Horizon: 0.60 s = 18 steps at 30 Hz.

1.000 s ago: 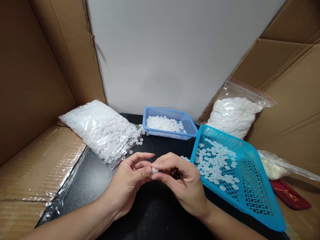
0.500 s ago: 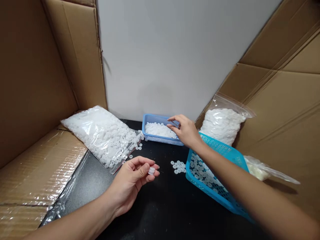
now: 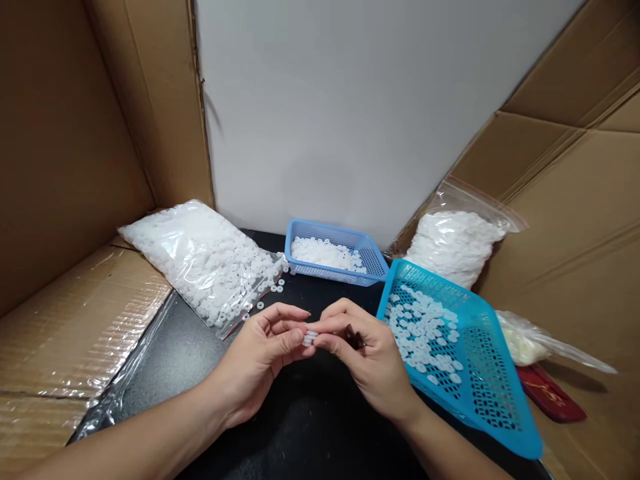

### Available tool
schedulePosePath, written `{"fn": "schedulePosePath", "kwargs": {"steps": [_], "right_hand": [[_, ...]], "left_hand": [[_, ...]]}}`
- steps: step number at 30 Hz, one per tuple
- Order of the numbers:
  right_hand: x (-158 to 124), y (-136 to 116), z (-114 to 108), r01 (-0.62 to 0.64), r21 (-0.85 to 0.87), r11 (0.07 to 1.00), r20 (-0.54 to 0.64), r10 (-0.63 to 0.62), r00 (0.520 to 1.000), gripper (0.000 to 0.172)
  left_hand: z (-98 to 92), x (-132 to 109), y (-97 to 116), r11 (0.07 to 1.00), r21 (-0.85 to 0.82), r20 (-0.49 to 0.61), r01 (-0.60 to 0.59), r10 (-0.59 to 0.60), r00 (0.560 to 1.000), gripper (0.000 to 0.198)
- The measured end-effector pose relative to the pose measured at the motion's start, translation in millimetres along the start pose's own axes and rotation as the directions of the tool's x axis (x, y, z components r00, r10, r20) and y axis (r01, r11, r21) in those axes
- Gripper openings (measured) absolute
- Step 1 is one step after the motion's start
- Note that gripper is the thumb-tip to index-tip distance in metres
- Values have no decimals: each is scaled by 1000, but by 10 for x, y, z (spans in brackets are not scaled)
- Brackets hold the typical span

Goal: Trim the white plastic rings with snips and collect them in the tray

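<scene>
My left hand [image 3: 267, 350] is closed, pinching a short stack of small white plastic rings [image 3: 309, 338] between thumb and fingers. My right hand [image 3: 367, 350] meets it from the right, its thumb and forefinger pressed on the same rings. A dark brown patch [image 3: 354, 337] shows within its curled fingers; what it is, I cannot make out. Just right of that hand, a turquoise basket [image 3: 520, 373] holds many loose white rings. Beyond both hands sits a smaller blue basket [image 3: 337, 272], heaped with white rings toward its left.
At the left lies a large clear bag [image 3: 200, 257] of white rings, several spilled by its mouth. A bag of white material [image 3: 450, 243] leans at the back right. Nearby are a smaller bag [image 3: 525, 340] and a red object [image 3: 553, 393]. Cardboard walls [image 3: 575, 200] flank the black table.
My right hand has come back from the small blue basket to the rings in my left hand, and its fingers have closed. The loose rings beside the turquoise basket are now hidden.
</scene>
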State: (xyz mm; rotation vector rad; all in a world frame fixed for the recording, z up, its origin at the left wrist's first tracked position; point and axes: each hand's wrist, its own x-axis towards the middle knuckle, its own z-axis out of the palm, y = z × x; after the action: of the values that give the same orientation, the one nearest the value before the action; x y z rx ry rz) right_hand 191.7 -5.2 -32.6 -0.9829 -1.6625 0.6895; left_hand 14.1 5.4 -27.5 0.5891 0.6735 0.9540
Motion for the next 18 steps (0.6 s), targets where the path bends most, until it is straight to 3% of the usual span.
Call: {"fn": "schedulePosePath", "kwargs": {"steps": [3,7,10,13,15,18], "right_hand": [[-62,75,-3,-68,50,996,-90,72,993,21],[-85,157,-113,-157,-54,986,-89,151,984,18],[-84,211,-200,-101,-242,965,117,132,984,10],[-105,264,-223,39,-334,942,400,104,911,20],[-121,293,-215,62,-337,939,452,104,886,24],[-126,299,-217,55,-357,933,448,119,886,20]], "left_hand": [[-12,17,2,999,30,12,-12,12,1000,31],[-29,42,3,994,106,4,-18,18,1000,26],[-18,49,9,992,125,-33,-9,13,999,29],[5,39,20,990,139,-52,-11,19,998,32],[15,28,26,991,135,-50,-7,13,999,28],[20,16,33,995,100,-34,4,-1,999,25]]}}
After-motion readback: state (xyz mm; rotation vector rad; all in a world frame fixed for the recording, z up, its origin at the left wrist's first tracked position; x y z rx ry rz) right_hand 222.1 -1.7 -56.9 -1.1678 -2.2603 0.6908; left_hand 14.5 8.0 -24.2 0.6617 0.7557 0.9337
